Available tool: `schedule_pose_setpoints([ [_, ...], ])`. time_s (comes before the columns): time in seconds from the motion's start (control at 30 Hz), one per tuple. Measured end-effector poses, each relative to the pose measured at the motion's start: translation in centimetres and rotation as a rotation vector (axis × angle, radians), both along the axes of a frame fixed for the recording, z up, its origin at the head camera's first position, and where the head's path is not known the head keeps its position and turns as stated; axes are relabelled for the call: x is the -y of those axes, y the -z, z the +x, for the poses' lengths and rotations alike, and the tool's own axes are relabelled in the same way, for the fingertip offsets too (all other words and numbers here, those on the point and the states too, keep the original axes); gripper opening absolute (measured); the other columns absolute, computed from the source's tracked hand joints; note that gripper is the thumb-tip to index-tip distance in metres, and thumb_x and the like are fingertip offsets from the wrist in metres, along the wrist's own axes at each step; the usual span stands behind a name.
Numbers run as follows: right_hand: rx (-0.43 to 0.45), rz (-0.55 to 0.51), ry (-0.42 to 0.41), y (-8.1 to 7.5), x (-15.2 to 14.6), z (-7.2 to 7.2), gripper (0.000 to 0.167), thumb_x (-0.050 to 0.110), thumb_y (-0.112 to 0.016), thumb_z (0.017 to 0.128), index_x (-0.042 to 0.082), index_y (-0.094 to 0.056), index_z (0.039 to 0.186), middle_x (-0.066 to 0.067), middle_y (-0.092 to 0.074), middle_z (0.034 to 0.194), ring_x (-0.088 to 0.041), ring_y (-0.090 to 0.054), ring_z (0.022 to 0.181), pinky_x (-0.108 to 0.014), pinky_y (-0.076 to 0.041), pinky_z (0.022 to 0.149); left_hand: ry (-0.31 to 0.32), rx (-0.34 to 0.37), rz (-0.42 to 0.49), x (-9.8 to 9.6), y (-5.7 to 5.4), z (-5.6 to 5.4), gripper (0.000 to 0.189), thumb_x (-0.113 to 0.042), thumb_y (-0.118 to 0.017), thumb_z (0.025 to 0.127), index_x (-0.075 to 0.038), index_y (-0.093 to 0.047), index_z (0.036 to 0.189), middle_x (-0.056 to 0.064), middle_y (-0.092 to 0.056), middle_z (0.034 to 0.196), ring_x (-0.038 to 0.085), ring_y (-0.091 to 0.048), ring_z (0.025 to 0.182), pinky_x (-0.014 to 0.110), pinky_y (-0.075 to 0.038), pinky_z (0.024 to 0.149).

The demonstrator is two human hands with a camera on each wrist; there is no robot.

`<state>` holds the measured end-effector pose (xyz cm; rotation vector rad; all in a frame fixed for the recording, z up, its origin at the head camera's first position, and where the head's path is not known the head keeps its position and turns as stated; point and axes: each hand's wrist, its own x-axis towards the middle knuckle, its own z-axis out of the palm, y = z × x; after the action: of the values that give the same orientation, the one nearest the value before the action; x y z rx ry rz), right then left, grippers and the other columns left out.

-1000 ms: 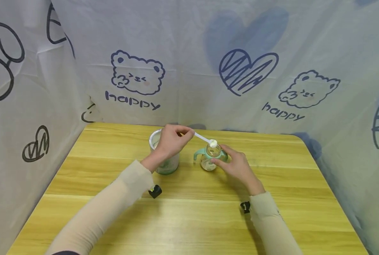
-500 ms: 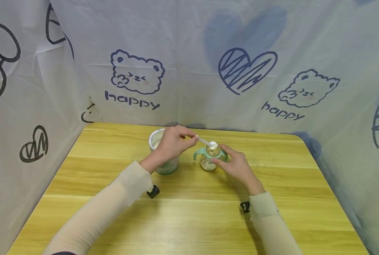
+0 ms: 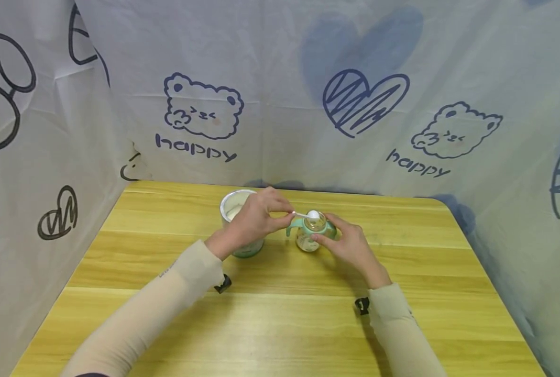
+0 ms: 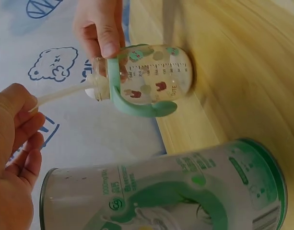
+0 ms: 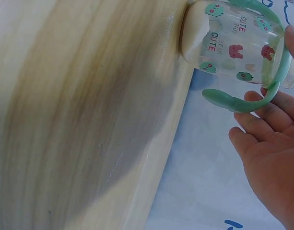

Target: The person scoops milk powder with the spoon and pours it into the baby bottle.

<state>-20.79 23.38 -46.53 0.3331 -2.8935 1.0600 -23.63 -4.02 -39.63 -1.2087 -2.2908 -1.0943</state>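
Note:
My left hand [image 3: 257, 217] pinches the thin handle of a white measuring scoop [image 4: 63, 93] between thumb and fingers. The scoop's bowl [image 3: 313, 214] is tipped over the mouth of a clear baby bottle [image 4: 154, 72]. This bottle stands upright on the table, with a green collar, two green handles and printed pictures. Pale powder [image 5: 194, 32] lies in its bottom. Thumb and fingers of my right hand [image 3: 350, 246] grip the bottle at its collar. Left of it stands a white and green milk powder tin [image 4: 161, 191], lidless, partly behind my left hand.
The wooden table [image 3: 280, 330] runs to a printed white cloth [image 3: 284, 104] behind it. Black wrist straps show by the left cuff [image 3: 223, 284] and the right cuff [image 3: 362, 306].
My left hand has moved slightly right and down. The scoop, level with a heap of powder before, has turned over at the bottle's mouth. My right hand and the bottle have stayed put.

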Motion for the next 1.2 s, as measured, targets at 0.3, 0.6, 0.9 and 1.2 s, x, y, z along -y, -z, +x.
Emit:
schedule_pose_setpoints([
  [0.3,-0.004,0.001,-0.006,-0.23,0.02,-0.04,0.075,0.054,-0.075,0.093,0.013,-0.056,0.153,-0.017,-0.059,0.153,-0.041,-0.056,0.140,-0.059,-0.045,0.116,0.115,-0.186,-0.080,0.14,0.19,-0.14,0.005,-0.003,-0.079,0.091,-0.003,-0.083,0.093,0.007,-0.079,0.095,0.023,-0.068,0.095,0.030,-0.060,0.085],
  [0.6,-0.015,-0.007,-0.012,-0.31,-0.04,-0.01,0.073,0.053,-0.076,0.094,0.013,-0.056,0.152,-0.017,-0.062,0.150,-0.041,-0.059,0.138,-0.059,-0.047,0.114,0.148,-0.362,-0.158,0.11,0.20,0.08,0.005,-0.002,-0.082,0.088,-0.004,-0.083,0.093,0.003,-0.081,0.092,0.019,-0.069,0.092,0.029,-0.059,0.088],
  [0.9,0.002,-0.010,-0.011,-0.33,-0.04,-0.05,0.074,0.053,-0.076,0.094,0.013,-0.055,0.153,-0.017,-0.059,0.152,-0.042,-0.056,0.141,-0.060,-0.044,0.116,0.155,-0.243,-0.116,0.18,0.15,0.18,0.005,-0.003,-0.082,0.088,-0.005,-0.083,0.093,0.003,-0.081,0.091,0.018,-0.069,0.095,0.027,-0.059,0.090],
  [1.2,-0.002,-0.010,-0.015,-0.41,0.05,0.01,0.073,0.051,-0.077,0.094,0.013,-0.055,0.153,-0.017,-0.058,0.153,-0.042,-0.055,0.142,-0.061,-0.043,0.117,0.154,-0.081,-0.047,0.40,0.23,-0.03,0.005,-0.003,-0.080,0.087,-0.004,-0.082,0.092,0.004,-0.080,0.095,0.019,-0.072,0.099,0.028,-0.060,0.093],
])
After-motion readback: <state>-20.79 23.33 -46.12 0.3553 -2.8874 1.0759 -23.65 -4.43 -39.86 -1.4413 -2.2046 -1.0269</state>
